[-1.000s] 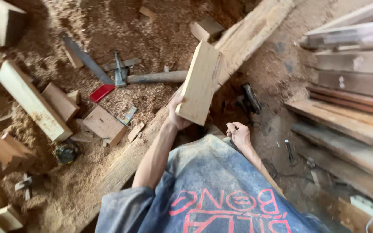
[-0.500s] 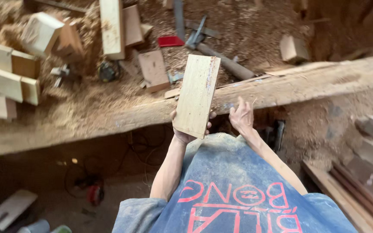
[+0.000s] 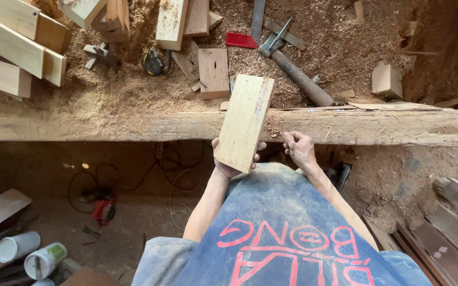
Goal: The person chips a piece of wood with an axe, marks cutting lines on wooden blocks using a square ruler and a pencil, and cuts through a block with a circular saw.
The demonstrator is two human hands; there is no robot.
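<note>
My left hand (image 3: 230,161) grips the near end of a pale rectangular wood board (image 3: 244,121) and holds it up, face toward me, in front of a long rough timber beam (image 3: 107,127) that runs across the view. My right hand (image 3: 299,149) is loosely closed just to the right of the board, near the beam's front edge, and I cannot make out anything in it. A dusty blue garment with red print (image 3: 282,233) covers my lap below both hands.
Behind the beam, sawdust covers a surface with wood offcuts (image 3: 213,72), long planks (image 3: 11,47), a tape measure (image 3: 153,62), a red tool (image 3: 241,40) and a hammer-like tool (image 3: 298,79). Lower left hold cables, a red power tool (image 3: 103,209) and cans (image 3: 30,254). Planks (image 3: 446,233) lie lower right.
The view has swung so the beam now runs level across the frame. The board stays upright in my left hand, and my right hand remains beside it.
</note>
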